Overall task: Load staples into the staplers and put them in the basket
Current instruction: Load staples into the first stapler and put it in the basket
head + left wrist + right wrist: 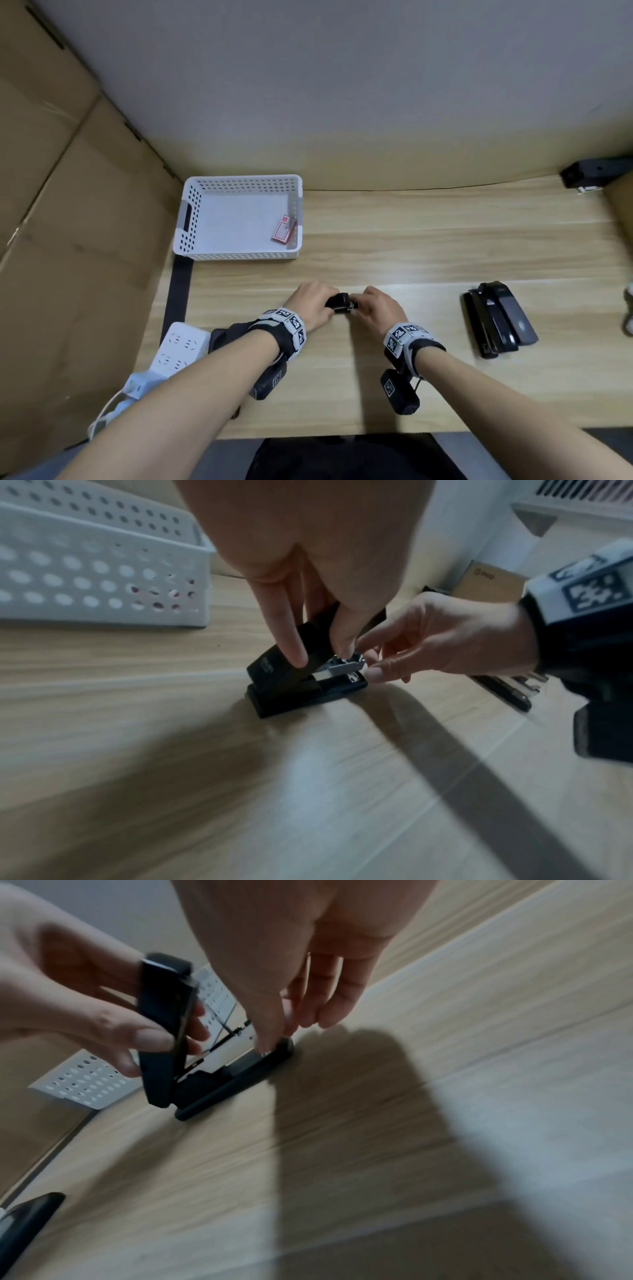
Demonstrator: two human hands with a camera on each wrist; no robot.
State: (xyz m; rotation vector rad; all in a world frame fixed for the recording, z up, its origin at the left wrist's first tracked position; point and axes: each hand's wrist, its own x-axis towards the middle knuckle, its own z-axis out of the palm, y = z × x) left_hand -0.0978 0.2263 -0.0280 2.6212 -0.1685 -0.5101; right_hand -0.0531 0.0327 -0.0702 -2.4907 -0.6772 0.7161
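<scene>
Just in front of the white basket [191, 219], toward the person, a small black stapler [294, 685] stands on the wooden table [411, 240] with its base flat and its top cover swung up; the left hand [310, 303] grips that raised cover between thumb and fingers; the right hand [378, 308] pinches at the exposed metal magazine [339, 666] at the stapler's front, thumb and forefinger close together, though whether staples are between them cannot be told. Inside the basket a red-and-white staple box [282, 231] lies against the wall nearer the stapler. Well right of the basket, two larger black staplers [496, 318] lie side by side, touching; beyond them, at the table's far right corner, sits a black device [589, 173]. Left of the basket rises a cardboard panel [68, 205]; below the basket, at the table's left edge, a white power strip [178, 346] hangs partly over. The wall [342, 85] closes the side behind the basket; bare tabletop lies between the basket and the paired staplers.
</scene>
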